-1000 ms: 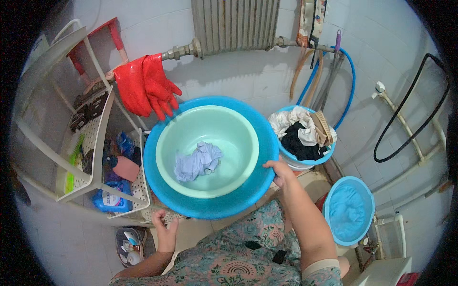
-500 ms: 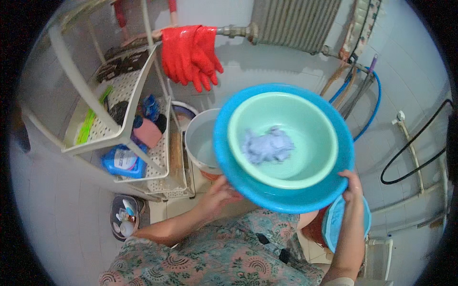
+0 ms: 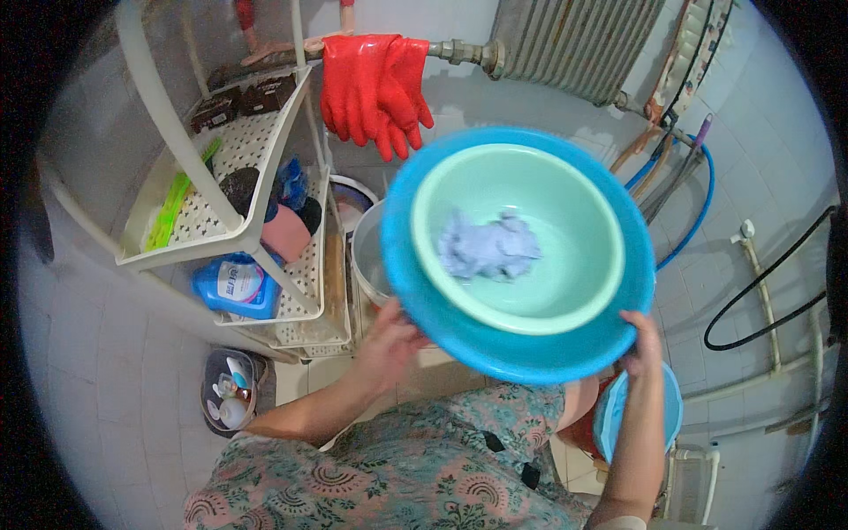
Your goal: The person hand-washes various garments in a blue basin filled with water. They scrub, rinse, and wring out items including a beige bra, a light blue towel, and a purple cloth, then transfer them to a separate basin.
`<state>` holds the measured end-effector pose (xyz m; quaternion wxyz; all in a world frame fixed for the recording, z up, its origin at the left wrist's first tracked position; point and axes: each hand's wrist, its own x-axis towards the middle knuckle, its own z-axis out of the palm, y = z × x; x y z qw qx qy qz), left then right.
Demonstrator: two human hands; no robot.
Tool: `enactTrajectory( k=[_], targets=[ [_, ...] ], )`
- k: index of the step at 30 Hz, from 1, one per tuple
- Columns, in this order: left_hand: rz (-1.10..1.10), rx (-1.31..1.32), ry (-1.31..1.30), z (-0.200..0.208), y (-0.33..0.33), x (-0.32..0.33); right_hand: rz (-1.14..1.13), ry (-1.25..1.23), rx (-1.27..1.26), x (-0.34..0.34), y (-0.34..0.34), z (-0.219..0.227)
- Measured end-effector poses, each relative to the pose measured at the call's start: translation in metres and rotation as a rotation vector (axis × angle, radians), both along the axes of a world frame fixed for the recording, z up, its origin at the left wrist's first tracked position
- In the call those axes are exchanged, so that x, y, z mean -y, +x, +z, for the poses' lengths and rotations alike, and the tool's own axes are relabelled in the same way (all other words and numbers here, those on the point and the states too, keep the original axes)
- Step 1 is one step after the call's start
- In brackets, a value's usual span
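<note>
Between my hands I carry a large blue basin (image 3: pixel 548 362), lifted above the floor and slightly tilted. Nested in it is a smaller mint-green basin (image 3: pixel 574 256), and a crumpled pale lilac cloth (image 3: pixel 488 247) lies at the left of its bottom. My left hand (image 3: pixel 389 346) grips the blue basin's lower left edge, its fingertips partly hidden under the rim. At the lower right edge my right hand (image 3: pixel 643 346) is closed on the rim, thumb on top.
A cream plastic rack (image 3: pixel 181 258) with bottles stands at the left. Red rubber gloves (image 3: pixel 371 93) hang from a pipe below the radiator (image 3: pixel 574 49). A whitish bucket (image 3: pixel 369 252) is behind the basin; a light-blue-lined bucket (image 3: pixel 649 411) stands at lower right. A grey basket (image 3: pixel 231 389) holds bottles.
Both hands have raised the stacked basins slightly, toward the far side. The cloth stays inside the green basin. The view has shifted a little, so the rack and gloves appear further right.
</note>
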<state>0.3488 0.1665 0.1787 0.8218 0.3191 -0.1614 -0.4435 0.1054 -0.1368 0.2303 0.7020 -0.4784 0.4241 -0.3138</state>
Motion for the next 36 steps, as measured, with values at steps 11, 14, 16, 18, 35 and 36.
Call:
enactTrajectory(
  k=[11, 14, 16, 18, 35, 36],
  targets=[
    [0.303, 0.104, 0.214, -0.020, 0.030, -0.046, 0.272, 0.190, 0.081, -0.041, 0.097, -0.094],
    [0.295, 0.124, 0.356, -0.023, 0.033, -0.057, 0.378, 0.178, 0.081, -0.044, 0.094, -0.089],
    [0.209, 0.152, 0.500, -0.020, 0.040, -0.062, 0.441, 0.167, 0.094, -0.045, 0.091, -0.085],
    [0.008, 0.201, 0.650, -0.006, 0.042, -0.059, 0.469, 0.167, 0.098, -0.038, 0.084, -0.081],
    [-0.472, 2.016, 0.511, 0.101, 0.005, 0.325, -0.411, 0.255, 0.099, 0.112, -0.077, -0.123],
    [-0.429, 2.064, 0.586, 0.076, 0.020, 0.364, -0.395, 0.249, 0.072, 0.122, -0.075, -0.129]
  ],
)
